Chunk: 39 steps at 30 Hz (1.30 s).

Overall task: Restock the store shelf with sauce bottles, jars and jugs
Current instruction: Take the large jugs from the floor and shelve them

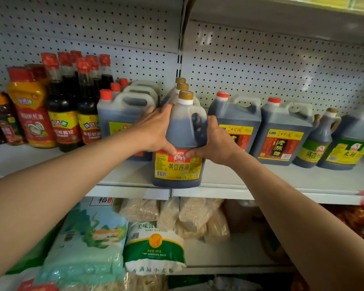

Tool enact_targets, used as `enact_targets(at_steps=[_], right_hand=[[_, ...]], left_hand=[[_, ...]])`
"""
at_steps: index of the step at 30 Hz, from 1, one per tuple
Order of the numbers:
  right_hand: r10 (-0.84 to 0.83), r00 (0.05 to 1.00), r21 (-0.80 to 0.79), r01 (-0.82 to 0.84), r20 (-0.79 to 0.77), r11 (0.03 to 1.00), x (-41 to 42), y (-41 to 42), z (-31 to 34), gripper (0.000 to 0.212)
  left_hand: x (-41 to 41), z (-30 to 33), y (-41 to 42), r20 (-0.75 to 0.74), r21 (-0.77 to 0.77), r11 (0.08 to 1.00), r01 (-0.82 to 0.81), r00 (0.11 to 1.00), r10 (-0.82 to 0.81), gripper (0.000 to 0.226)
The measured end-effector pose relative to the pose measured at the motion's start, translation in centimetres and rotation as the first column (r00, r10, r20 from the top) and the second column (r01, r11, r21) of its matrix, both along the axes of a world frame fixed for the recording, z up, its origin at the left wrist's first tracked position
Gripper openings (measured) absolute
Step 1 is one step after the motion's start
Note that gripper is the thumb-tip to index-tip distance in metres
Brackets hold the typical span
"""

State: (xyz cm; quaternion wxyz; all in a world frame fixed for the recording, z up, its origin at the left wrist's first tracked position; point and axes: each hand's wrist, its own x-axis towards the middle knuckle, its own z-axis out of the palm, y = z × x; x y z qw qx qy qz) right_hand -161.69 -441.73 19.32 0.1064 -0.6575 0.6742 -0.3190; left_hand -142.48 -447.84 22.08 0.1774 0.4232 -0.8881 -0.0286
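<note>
From the head view, the left hand and right hand both wrapped their grip round a dark soy sauce jug standing at the front edge of the shelf, in line with two matching jugs behind it. Bottles stood to the left and vinegar jugs to the right. Judging by this, restocking looked well advanced, with bare shelf along the front still to fill.

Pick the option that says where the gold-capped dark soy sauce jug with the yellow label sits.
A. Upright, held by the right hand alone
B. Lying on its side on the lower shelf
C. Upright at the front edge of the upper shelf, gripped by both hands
C: the gold-capped dark soy sauce jug with the yellow label stands upright at the front edge of the white metal shelf, with the left hand and right hand gripping its sides.
</note>
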Motion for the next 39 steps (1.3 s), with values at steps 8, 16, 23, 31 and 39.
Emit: enact_targets(at_steps=[8, 16, 23, 31, 39], right_hand=[[0.016, 1.000, 0.026, -0.016, 0.008, 1.000, -1.1, -3.7, 0.2, 0.084], [0.011, 1.000, 0.056, -0.011, -0.011, 0.998, -2.4, -7.4, 0.3, 0.088], [0.004, 1.000, 0.042, -0.004, -0.007, 0.999, -2.9, -9.6, 0.2, 0.084], [-0.010, 1.000, 0.046, 0.010, 0.010, 0.999, -2.8, -9.7, 0.3, 0.084], [-0.051, 0.997, 0.055, 0.048, 0.052, 0.997, -2.3, -9.2, 0.2, 0.080]], left_hand=[[-1.5, 0.4, -3.5, 0.118, -0.134, 0.989, -0.067, 0.990, 0.083, 0.111], [-2.8, 0.3, -6.5, 0.132, -0.158, 0.983, -0.099, 0.984, 0.120, 0.117], [-4.1, 0.4, -8.8, 0.205, -0.215, 0.965, -0.149, 0.959, 0.194, 0.121], [-4.2, 0.5, -9.0, 0.206, -0.246, 0.956, -0.159, 0.955, 0.212, 0.121], [-4.5, 0.3, -7.5, 0.192, -0.231, 0.942, -0.245, 0.937, 0.291, 0.121]])
